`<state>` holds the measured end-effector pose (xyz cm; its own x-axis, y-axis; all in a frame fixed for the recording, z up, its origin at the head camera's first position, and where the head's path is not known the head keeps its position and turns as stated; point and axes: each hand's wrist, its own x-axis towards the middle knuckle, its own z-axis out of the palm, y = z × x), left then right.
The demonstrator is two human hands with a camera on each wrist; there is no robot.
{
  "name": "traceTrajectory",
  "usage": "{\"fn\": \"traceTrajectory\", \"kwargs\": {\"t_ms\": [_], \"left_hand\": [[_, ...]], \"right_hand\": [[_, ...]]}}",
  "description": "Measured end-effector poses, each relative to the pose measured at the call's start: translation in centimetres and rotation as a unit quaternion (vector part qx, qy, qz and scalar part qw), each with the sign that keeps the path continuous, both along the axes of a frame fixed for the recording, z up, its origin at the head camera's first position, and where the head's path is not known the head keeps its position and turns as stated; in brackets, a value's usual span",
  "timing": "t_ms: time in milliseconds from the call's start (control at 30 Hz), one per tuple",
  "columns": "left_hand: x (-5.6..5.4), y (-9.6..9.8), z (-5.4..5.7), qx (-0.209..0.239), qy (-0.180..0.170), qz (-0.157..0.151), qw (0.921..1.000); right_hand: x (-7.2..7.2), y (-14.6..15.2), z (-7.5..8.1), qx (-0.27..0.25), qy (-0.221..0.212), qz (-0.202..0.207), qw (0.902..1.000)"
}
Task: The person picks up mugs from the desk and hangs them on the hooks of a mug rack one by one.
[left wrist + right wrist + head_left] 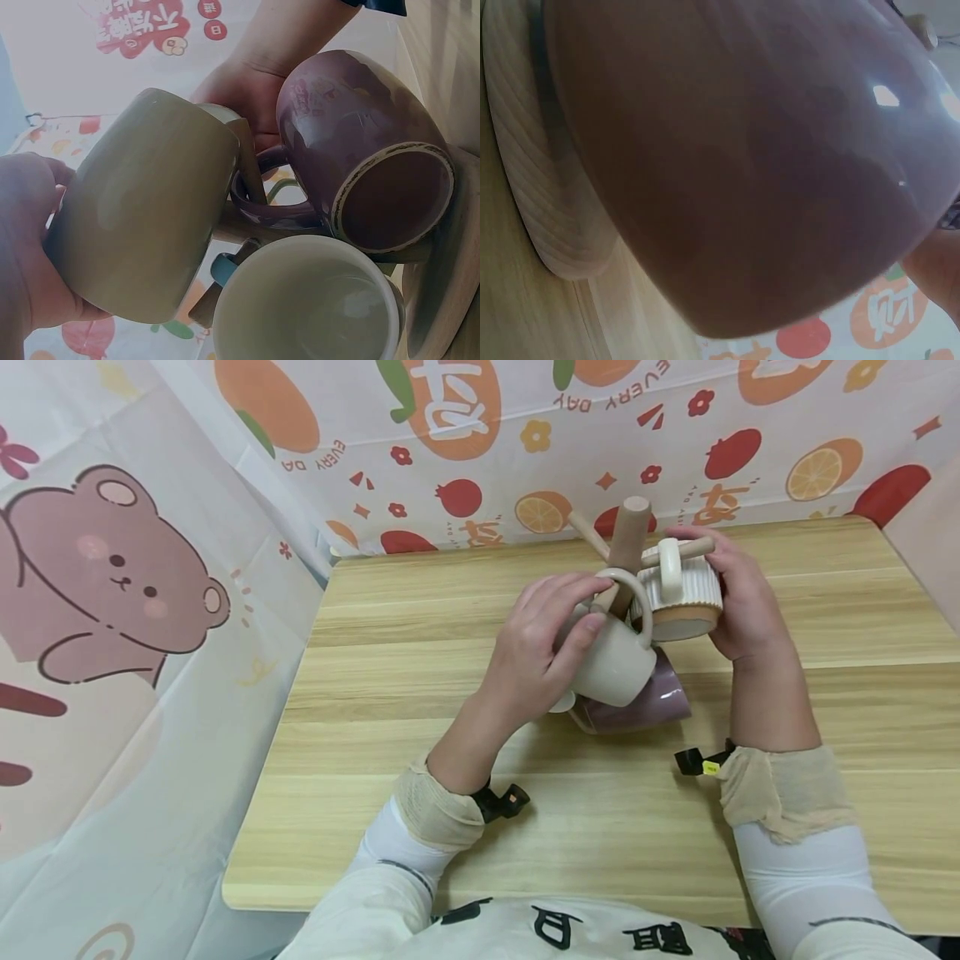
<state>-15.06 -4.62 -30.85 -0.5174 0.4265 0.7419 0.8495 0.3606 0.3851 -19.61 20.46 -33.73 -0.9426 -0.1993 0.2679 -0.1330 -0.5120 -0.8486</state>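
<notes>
In the head view a wooden mug tree (628, 539) stands towards the back of the table. My left hand (536, 639) grips a plain beige mug (617, 664) by its body, thumb and fingers on either side; its handle is close to the post. My right hand (742, 597) holds a white ribbed mug (686, 602) from its right side, fingers partly hidden behind it. A peg passes through the ribbed mug's handle. Below hangs a glossy purple mug (645, 702), which fills much of the right wrist view. The left wrist view shows a pale mug (307, 300) with a blue handle.
The tree's round wooden base (562, 195) rests on the light wood table (390, 693). A fruit-print cloth (480, 468) hangs behind, and a bear-print sheet (112, 585) covers the left side. An upper peg (588, 535) sticks out to the left.
</notes>
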Motion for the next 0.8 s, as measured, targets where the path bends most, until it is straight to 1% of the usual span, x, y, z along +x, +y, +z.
{"fn": "traceTrajectory", "kwargs": {"t_ms": [100, 200, 433, 500, 700, 800], "left_hand": [[0.0, 0.04, 0.03, 0.001, -0.001, 0.0, 1.0], [-0.01, 0.06, 0.05, 0.001, -0.003, -0.001, 1.0], [0.11, 0.04, 0.12, 0.0, -0.013, 0.001, 0.9999], [0.15, 0.02, 0.17, 0.0, -0.015, 0.001, 0.9999], [0.15, -0.01, 0.06, 0.001, -0.019, 0.005, 0.9998], [0.17, -0.01, 0.03, 0.001, -0.018, 0.006, 0.9998]], "right_hand": [[0.04, -0.09, -0.01, -0.002, 0.004, 0.003, 1.0], [0.11, 0.05, 0.04, 0.008, 0.01, 0.007, 0.9999], [0.61, 0.33, 0.46, 0.085, 0.026, -0.022, 0.9958], [0.72, 0.4, 0.57, 0.088, 0.032, -0.023, 0.9954], [0.83, 0.42, 0.64, 0.069, 0.036, -0.019, 0.9968], [0.83, 0.27, 0.58, 0.07, 0.035, -0.027, 0.9965]]}}
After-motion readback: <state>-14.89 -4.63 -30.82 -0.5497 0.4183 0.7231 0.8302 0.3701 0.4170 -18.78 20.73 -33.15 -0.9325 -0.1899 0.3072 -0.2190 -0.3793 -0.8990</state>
